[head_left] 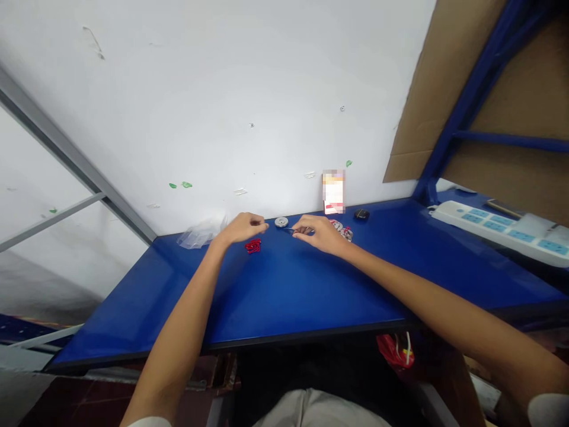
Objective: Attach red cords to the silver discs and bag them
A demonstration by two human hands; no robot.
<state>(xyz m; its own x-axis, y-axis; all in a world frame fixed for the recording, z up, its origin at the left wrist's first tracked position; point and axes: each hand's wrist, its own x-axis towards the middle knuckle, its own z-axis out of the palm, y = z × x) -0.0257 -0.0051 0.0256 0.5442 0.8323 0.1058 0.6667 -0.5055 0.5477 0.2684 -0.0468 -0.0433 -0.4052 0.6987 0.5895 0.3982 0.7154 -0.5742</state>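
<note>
My left hand [244, 228] is above the blue table, its fingers curled together; whatever may be between them is too small to make out. Just below it lies a small heap of red pieces [253, 246]. Closed fingers of my right hand [320, 232] grip thin, pointed metal tweezers [288, 230], whose tips point left. Close to the tips sits a round silvery disc [281, 222], between the two hands. Partly hidden behind my right hand is a pile of small grey and red parts [344, 231].
A clear plastic bag [202, 232] lies at the back left. Against the wall leans a bright, blurred-out card or screen [333, 193], with a small black object [361, 214] beside it. A white power strip [502, 231] runs along the right side of the blue table [284, 296].
</note>
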